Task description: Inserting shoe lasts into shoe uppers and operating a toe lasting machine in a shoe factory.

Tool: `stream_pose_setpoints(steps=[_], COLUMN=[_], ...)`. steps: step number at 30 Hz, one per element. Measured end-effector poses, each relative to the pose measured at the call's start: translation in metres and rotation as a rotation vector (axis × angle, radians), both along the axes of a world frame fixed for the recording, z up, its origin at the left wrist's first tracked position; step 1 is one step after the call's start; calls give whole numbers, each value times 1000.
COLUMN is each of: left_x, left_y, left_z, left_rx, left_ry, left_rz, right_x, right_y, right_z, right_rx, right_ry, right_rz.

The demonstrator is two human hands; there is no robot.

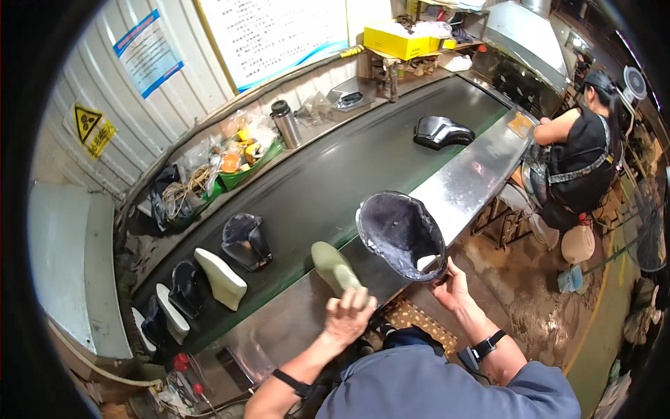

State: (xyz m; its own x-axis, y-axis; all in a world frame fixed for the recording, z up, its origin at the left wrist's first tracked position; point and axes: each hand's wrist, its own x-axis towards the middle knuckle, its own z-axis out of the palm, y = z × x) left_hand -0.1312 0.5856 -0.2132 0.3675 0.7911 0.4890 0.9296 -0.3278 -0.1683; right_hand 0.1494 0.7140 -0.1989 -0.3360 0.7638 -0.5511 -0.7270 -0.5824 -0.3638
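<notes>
The left hand (pixel 349 314) is closed on the lower end of a rounded olive-green form (pixel 329 262); a loosened grip could let it slip. The black hollow shell (pixel 398 227), clasped by the right hand (pixel 452 288) at its rim's five o'clock, might twist from one-sided support. Moulded pieces (pixel 186 290) crowd nine o'clock; bare conveyor belt (pixel 335 171) opens at eleven, metal ledge (pixel 481 164) at one.

Rough shell (pixel 396 225), glossy metal ledge (pixel 462 190)
</notes>
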Motion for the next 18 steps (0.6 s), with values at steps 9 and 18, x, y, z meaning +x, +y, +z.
stream_pose_setpoints(steps=[9, 18], left_x=[-22, -103], left_y=[42, 94], left_z=[37, -21], left_rx=[-559, -687], left_ry=[-2123, -1768], left_rz=[281, 837], right_x=[-16, -58], right_y=[-1, -100], right_z=[72, 1], right_rx=[1006, 1462], right_ry=[-894, -1015], right_rz=[141, 267])
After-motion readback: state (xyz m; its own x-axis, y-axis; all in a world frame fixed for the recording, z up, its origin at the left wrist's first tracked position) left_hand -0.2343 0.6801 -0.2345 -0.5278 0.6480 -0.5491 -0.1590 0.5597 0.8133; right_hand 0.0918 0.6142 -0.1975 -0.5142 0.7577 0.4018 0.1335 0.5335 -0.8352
